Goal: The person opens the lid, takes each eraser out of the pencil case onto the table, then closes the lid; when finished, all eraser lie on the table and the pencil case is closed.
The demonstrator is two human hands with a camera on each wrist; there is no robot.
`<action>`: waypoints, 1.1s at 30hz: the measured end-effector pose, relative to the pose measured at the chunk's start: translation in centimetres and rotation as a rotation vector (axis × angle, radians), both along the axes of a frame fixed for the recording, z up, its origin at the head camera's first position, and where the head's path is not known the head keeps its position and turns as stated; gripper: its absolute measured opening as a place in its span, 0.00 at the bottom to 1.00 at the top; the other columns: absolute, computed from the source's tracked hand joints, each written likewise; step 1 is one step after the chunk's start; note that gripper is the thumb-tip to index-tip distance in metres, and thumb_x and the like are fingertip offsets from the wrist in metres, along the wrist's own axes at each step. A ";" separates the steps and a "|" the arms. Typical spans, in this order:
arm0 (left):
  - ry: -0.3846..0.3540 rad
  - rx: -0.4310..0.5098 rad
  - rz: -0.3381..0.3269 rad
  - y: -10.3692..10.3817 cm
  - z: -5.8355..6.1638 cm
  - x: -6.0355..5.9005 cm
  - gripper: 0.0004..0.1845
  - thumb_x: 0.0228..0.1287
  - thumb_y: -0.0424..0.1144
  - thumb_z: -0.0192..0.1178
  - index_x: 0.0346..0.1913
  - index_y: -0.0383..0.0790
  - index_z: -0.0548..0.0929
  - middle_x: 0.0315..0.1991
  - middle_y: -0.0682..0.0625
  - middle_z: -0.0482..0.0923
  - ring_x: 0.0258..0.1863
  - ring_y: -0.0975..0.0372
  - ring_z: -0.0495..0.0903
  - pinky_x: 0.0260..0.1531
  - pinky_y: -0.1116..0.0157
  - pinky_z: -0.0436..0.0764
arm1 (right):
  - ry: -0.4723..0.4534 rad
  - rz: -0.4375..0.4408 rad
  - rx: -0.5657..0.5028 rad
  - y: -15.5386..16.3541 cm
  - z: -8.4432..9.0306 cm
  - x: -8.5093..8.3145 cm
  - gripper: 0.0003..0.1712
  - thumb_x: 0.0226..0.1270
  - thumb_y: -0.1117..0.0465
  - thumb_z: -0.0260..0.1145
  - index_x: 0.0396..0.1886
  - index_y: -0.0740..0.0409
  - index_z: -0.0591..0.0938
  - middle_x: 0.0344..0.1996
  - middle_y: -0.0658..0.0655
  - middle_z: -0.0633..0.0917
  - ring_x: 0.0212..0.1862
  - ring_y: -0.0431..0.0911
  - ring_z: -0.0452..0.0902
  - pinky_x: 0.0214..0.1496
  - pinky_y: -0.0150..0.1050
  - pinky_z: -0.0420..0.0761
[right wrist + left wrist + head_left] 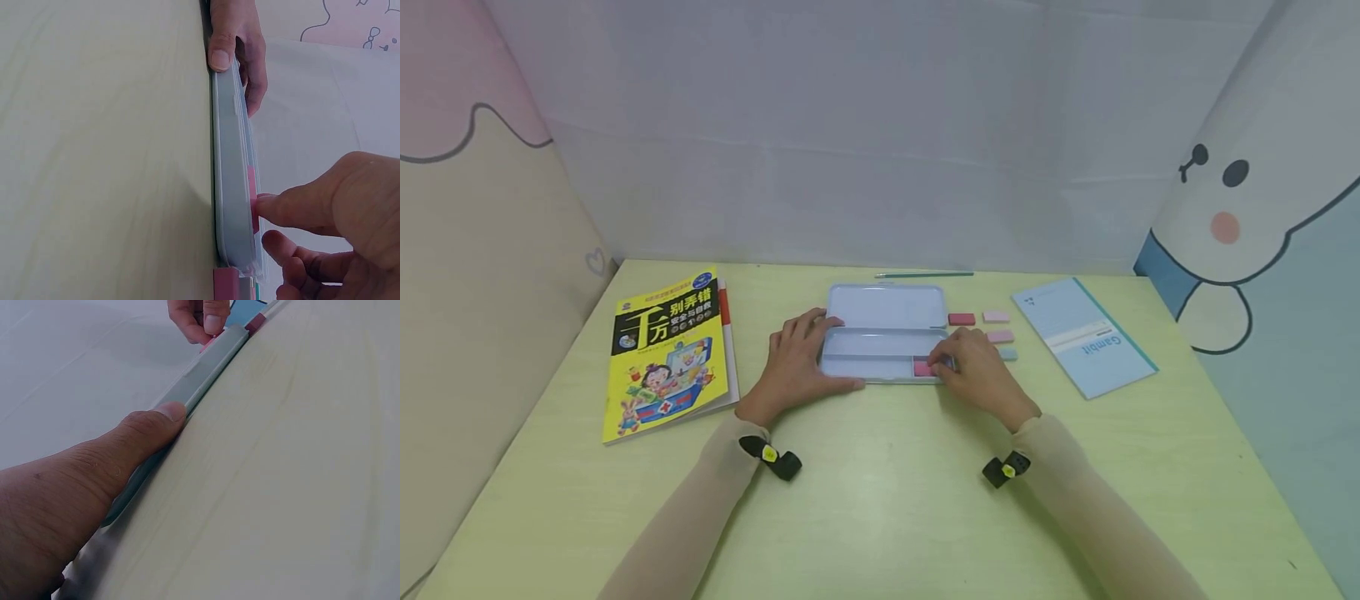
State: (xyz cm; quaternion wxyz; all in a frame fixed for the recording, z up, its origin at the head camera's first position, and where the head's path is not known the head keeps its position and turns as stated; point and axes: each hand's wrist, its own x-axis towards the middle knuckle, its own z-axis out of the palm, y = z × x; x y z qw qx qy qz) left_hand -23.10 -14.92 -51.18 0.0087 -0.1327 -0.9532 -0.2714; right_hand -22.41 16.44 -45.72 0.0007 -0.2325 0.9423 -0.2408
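Observation:
An open pale blue tin pencil case [886, 310] lies flat in the middle of the table. My left hand [820, 357] grips its left end, the thumb [153, 422] pressed against the front wall [209, 365] and the fingers over the tray. My right hand [937, 365] pinches a pink eraser [922, 367] at the right end of the near tray; the right wrist view shows that eraser [252, 190] standing above the case's rim [232, 156] between my fingertips [275, 206].
To the right of the case lie a red eraser [961, 319], a pale pink eraser [996, 317], another pink eraser [1000, 337] and a light blue eraser [1009, 354]. A blue notebook [1082, 336] lies further right, a yellow book [666, 354] at the left, a green pencil [925, 274] behind.

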 end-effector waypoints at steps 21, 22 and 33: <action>-0.001 -0.010 0.003 0.0 0.1 0.0 0.56 0.47 0.75 0.76 0.78 0.55 0.69 0.84 0.44 0.56 0.81 0.43 0.55 0.72 0.38 0.60 | -0.015 -0.058 -0.089 0.3 0.1 0.1 0.07 0.70 0.70 0.71 0.41 0.59 0.93 0.38 0.56 0.94 0.40 0.50 0.79 0.46 0.41 0.75; -0.004 -0.011 0.004 0.0 0.0 0.0 0.56 0.47 0.75 0.76 0.78 0.55 0.69 0.84 0.45 0.56 0.81 0.43 0.55 0.72 0.39 0.60 | -0.005 -0.066 -0.110 0.5 0.1 0.1 0.07 0.70 0.70 0.71 0.41 0.59 0.93 0.37 0.57 0.93 0.40 0.50 0.79 0.46 0.41 0.75; 0.002 -0.022 0.005 0.0 -0.2 -0.2 0.55 0.48 0.75 0.75 0.78 0.56 0.69 0.84 0.44 0.56 0.81 0.43 0.56 0.72 0.38 0.61 | -0.003 -0.179 -0.175 2.6 0.7 0.3 0.06 0.71 0.68 0.72 0.43 0.58 0.93 0.36 0.57 0.91 0.37 0.49 0.73 0.41 0.40 0.70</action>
